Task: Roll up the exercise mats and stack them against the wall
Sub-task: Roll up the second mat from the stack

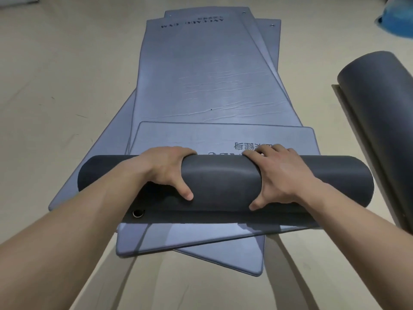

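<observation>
A dark grey mat roll point(223, 182) lies crosswise on a pile of flat blue-grey exercise mats point(207, 81) spread on the floor. A short stretch of the same mat point(223, 137) still lies flat beyond the roll, printed lettering showing. My left hand point(167, 168) grips the roll left of its middle, fingers over the top and thumb on the near side. My right hand point(277, 173) grips it right of the middle the same way. Under the roll a dark flap with a metal eyelet point(138, 213) sticks out toward me.
A second rolled dark grey mat point(380, 121) lies at the right edge on a pale strip. A blue object point(397, 16) sits at the top right corner. Beige floor point(55, 86) stretches to the left of the mats.
</observation>
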The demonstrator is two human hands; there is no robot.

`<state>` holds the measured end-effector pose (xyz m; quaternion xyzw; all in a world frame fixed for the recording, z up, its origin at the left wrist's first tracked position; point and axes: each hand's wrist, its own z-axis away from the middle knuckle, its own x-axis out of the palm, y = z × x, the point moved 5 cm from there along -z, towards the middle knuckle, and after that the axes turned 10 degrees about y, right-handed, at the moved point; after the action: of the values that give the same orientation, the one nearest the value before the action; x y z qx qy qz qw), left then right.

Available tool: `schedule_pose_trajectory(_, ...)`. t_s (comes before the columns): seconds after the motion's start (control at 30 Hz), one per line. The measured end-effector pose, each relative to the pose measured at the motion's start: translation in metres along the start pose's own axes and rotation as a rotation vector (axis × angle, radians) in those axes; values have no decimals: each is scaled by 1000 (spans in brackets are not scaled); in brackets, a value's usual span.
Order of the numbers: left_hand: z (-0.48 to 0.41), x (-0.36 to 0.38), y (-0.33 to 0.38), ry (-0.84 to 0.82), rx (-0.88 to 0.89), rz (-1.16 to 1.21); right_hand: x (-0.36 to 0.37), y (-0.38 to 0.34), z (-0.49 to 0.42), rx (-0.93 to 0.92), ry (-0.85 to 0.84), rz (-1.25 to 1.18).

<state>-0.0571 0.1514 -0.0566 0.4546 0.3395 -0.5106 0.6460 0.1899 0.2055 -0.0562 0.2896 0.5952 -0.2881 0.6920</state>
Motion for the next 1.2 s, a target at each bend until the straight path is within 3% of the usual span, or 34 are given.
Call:
schedule_pose_trajectory(0.13,26,8,15,304,86,-213,-3,13,-19,50,-65,-149)
schedule_pose_trajectory(0.2,31,29,20,316,118,-328,-8,14,-22,16,20,-129)
schedule_pose_trajectory(0.3,-1,19,9,308,118,-287,7,4,-3,40,190,8)
schedule_pose_trajectory(0.37,-14,11,7,272,103,-305,24,-5,1,40,165,93)
schedule_pose_trajectory(0.5,-3,27,5,358,-6,-413,19,0,-17,53,211,94)
schedule_pose_trajectory(0.63,-13,6,10,291,7,-339,6,3,-27,10,80,56)
schedule_pose_trajectory(0.77,1,15,17,77,59,-274,-1,-2,-2,11,-82,-53)
schedule_pose_trajectory(0.87,-2,9,15,-22,19,-186,10,-18,24,52,-27,9)
schedule_pose_trajectory(0.93,-9,4,13,2,7,-133,11,-19,19,39,20,22)
schedule_pose_trajectory(1.07,13,9,2,247,91,-280,-3,4,-22,18,-52,-85)
schedule_pose_trajectory(1.2,-9,-7,-13,98,30,-188,6,-9,-19,75,84,-12)
